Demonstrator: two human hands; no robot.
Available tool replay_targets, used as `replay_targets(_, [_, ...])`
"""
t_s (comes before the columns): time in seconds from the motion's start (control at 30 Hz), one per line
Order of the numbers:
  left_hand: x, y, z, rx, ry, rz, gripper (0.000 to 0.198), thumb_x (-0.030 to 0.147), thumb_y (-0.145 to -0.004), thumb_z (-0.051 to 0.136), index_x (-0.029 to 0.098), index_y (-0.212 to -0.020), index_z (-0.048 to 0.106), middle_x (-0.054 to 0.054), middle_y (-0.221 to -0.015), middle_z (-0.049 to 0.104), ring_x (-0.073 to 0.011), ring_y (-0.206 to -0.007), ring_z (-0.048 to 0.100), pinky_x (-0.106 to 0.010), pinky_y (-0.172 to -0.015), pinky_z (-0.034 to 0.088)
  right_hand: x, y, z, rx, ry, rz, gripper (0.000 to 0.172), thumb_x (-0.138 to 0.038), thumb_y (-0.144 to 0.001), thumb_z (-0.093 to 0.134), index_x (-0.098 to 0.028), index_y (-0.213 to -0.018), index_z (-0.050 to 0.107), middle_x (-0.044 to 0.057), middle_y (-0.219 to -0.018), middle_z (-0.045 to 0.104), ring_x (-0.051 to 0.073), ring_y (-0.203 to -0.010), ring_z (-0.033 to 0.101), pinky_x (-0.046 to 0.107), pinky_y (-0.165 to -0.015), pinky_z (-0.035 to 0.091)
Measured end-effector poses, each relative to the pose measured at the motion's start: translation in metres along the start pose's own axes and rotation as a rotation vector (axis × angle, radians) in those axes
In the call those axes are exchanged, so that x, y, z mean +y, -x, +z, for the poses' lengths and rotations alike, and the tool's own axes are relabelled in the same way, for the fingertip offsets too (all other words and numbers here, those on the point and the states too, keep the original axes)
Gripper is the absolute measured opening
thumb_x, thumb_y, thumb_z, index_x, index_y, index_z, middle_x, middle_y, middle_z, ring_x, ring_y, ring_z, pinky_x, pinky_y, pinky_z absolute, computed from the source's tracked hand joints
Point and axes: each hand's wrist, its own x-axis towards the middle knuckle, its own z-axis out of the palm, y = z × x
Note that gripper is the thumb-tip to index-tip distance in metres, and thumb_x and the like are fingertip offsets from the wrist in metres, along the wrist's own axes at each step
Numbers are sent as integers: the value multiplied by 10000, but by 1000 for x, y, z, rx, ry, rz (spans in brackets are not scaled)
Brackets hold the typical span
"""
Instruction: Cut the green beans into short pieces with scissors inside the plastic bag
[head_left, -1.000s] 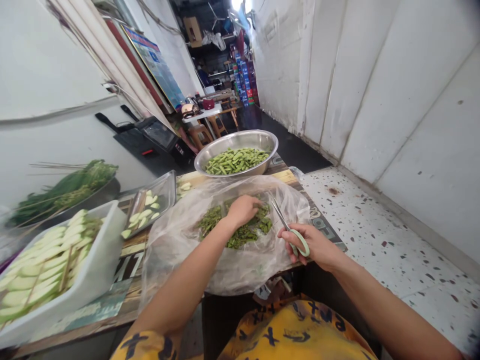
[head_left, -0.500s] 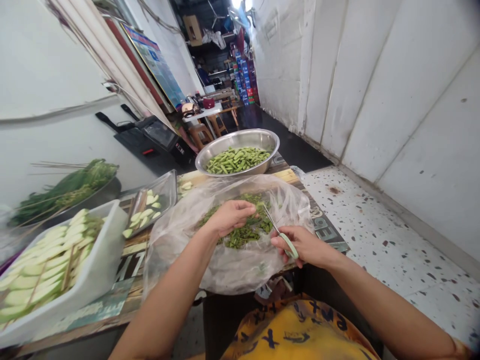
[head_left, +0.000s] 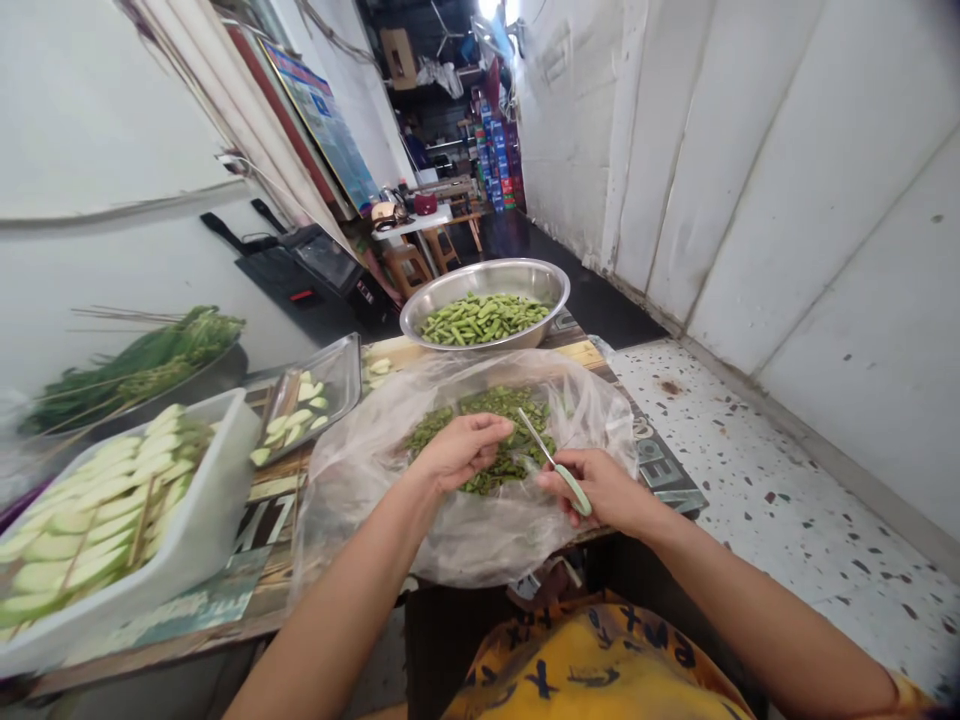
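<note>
Scissors (head_left: pixel 535 437) gripped in your right hand (head_left: pixel 611 490), blade tips just beside your left hand (head_left: pixel 463 450).
Your left one curls above green pieces (head_left: pixel 517 465) on plastic (head_left: pixel 465 545); whether it pinches any, I cannot tell. Beyond both: a steel bowl (head_left: pixel 491 277).

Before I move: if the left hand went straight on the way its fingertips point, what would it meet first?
The left hand would probably meet the scissor blades held out by the right hand; depth is unclear, so it might pass over or under them.
</note>
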Motion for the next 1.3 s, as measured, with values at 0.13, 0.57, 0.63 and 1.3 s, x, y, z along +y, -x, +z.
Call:
replay_targets(0.13, [-3,-1,-4,46,167,18,217,189,-636,750,82,-686,567,-2,-632,521,22,-424,308,-90,-342,157,-2,2,1,-52,-101,24,472,-593,-720,627,-165,-886,521,-25,-647,518,119,-520,532,191,-342,402])
replay_targets(0.57, [-24,7,22,66,228,3,132,153,-689,681,82,-677,571,-69,-698,630,26,-385,333,-83,-306,170,-1,-2,3,-53,27,26,442,-590,-725,627,-166,-730,504,-47,-511,495,87,-398,475,175,-309,329])
replay_targets(0.63, [-25,9,22,84,249,-11,115,129,-693,661,81,-659,563,-75,-695,628,23,-390,334,-82,-301,172,-1,-1,2,-21,32,37,426,-557,-733,632,-164,-663,486,-56,-467,477,65,-352,438,165,-310,288])
replay_targets(1.3, [19,-43,-54,406,-1159,286,45,222,-574,687,206,-605,716,-5,-541,599,-147,-544,483,-252,-549,293,11,20,-15,-32,-115,7,395,-517,-758,632,-151,-878,543,-54,-522,513,83,-399,497,148,-304,302])
